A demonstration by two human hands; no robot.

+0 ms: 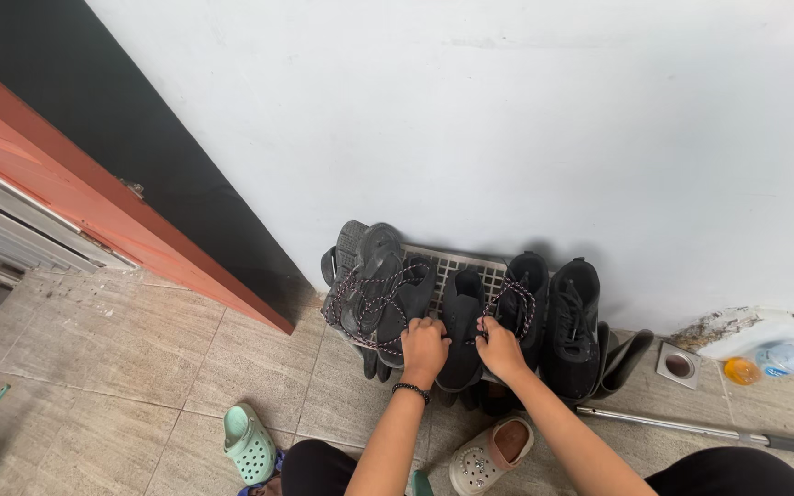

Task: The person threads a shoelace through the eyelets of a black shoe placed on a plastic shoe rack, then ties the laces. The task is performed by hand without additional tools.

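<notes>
Nearest the camera, two clogs lie on the tiled floor (pixel 140 349): a mint-green clog (pixel 249 444) to the left of the person's arms and a beige clog (pixel 491 453) between them, its open heel end showing a brown inside. A metal pole (pixel 700 429) lies flat on the tiles to the right.

Past the clogs, both hands reach onto a low shoe rack (pixel 457 264) with a pale grid top that stands against the white wall (pixel 507 119). The left hand (pixel 424 349), with a dark beaded bracelet (pixel 410 391) at the wrist, is clenched around the near end of a black shoe (pixel 462 317). The right hand (pixel 500 346) pinches the speckled dark lace (pixel 513 298) of that shoe, pulled taut to the right.

The black shoe stands in the middle of the rack, its long axis running from the person toward the wall, with its opening facing up. It is matte black all over. Grey sandals (pixel 371 271) draped with more speckled lace sit on the rack's left, and two tall black sneakers (pixel 572 317) on its right.

Farther right on the floor are a square floor drain (pixel 678 365), an orange lidded cup (pixel 742 370) and a clear plastic bottle (pixel 783 357) lying on its side by the wall.
</notes>
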